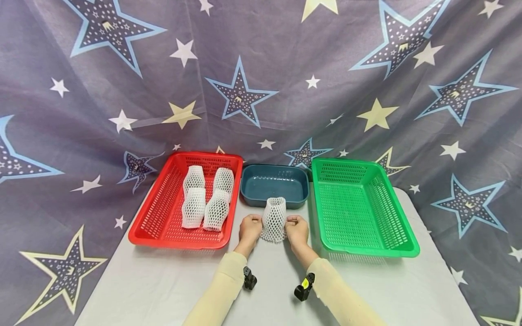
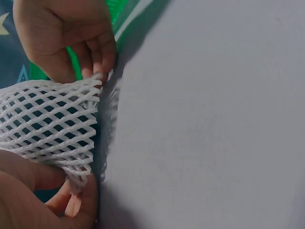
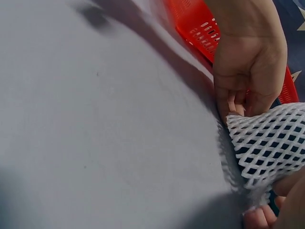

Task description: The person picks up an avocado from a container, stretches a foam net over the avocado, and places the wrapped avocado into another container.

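Observation:
A white foam net sleeve point(image 1: 274, 219) is held between both hands in front of the blue-green basin. My left hand point(image 1: 250, 230) pinches one side of its near edge between thumb and fingers. On the opposite side, my right hand point(image 1: 298, 231) pinches the same edge. Up close, the left wrist view shows the mesh of the net sleeve point(image 2: 52, 121) stretched between the left hand point(image 2: 43, 191) and the right hand point(image 2: 66, 40). No item shows inside the net sleeve. Several more white net sleeves point(image 1: 193, 208) lie in the red basket point(image 1: 148, 222), at its right side.
Behind the hands stands the blue-green basin point(image 1: 275, 181), close to a starry cloth backdrop point(image 1: 285, 90). To the right is a green plastic basket point(image 1: 350, 213) with slotted walls. All of these stand on a table with a pale cover point(image 1: 269, 290).

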